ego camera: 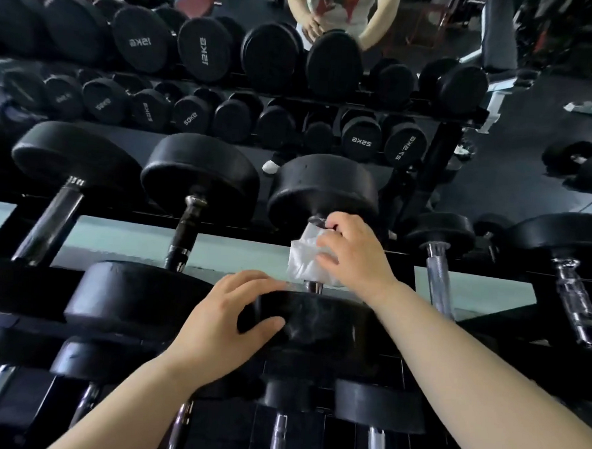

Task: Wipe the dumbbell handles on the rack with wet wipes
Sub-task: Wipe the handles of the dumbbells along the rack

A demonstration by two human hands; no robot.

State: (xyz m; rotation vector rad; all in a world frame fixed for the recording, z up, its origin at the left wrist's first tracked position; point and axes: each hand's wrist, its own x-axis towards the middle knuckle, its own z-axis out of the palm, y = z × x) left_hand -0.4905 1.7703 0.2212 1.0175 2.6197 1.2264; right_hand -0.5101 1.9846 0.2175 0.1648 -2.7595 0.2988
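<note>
A black dumbbell point(324, 188) lies on the top tier of the rack point(21, 278), its handle running toward me. My right hand point(351, 254) grips a white wet wipe point(303, 255) wrapped round that handle, so most of the handle is hidden. A short piece of chrome shows below the wipe. My left hand point(228, 317) holds the rim of the dumbbell's near head point(320, 318), fingers over the top and thumb on the front face.
More dumbbells with chrome handles lie left point(191, 225) and right point(437, 276) on the same tier, and others on the tier below. A mirror behind the rack reflects rows of dumbbells and a person's torso point(333, 10).
</note>
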